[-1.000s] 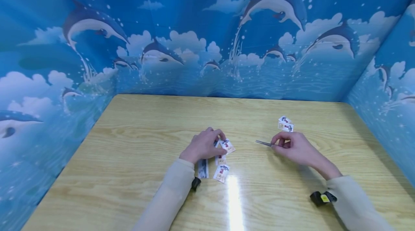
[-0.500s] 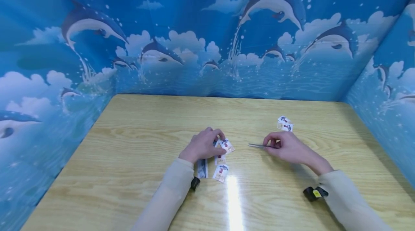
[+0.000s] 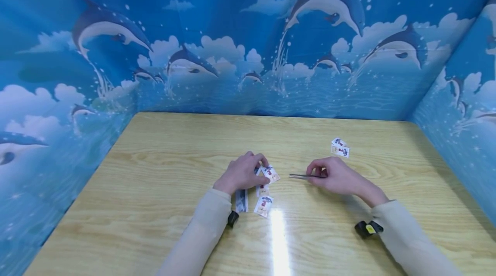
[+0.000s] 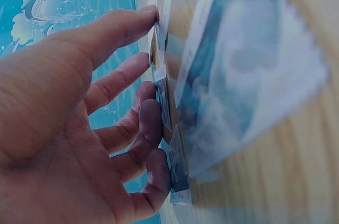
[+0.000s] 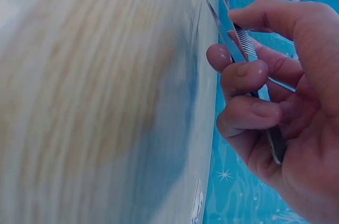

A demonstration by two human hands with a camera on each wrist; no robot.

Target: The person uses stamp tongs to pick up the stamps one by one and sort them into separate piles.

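Observation:
My left hand [image 3: 242, 173] rests on the wooden table [image 3: 162, 159], its fingertips [image 4: 151, 83] touching a small cluster of perforated stamps [image 3: 270, 173]. Up close, one stamp [image 4: 249, 75] lies large and blurred beside the fingers. More stamps [image 3: 264, 205] and a narrow strip [image 3: 242, 200] lie just under the wrist. My right hand [image 3: 335, 177] grips thin metal tweezers [image 3: 304, 176], tips pointing left at the stamps, a short gap away. In the right wrist view the tweezers [image 5: 228, 25] are pinched between thumb and fingers [image 5: 243, 75].
A small pile of stamps [image 3: 340, 148] lies behind the right hand. Blue dolphin-print walls [image 3: 248, 52] close in the table on the back and both sides. A strip of glare [image 3: 280, 241] runs along the near middle of the table.
The right hand has slid left with the tweezers, bringing their tips closer to the stamps under the left hand. The left hand has stayed put.

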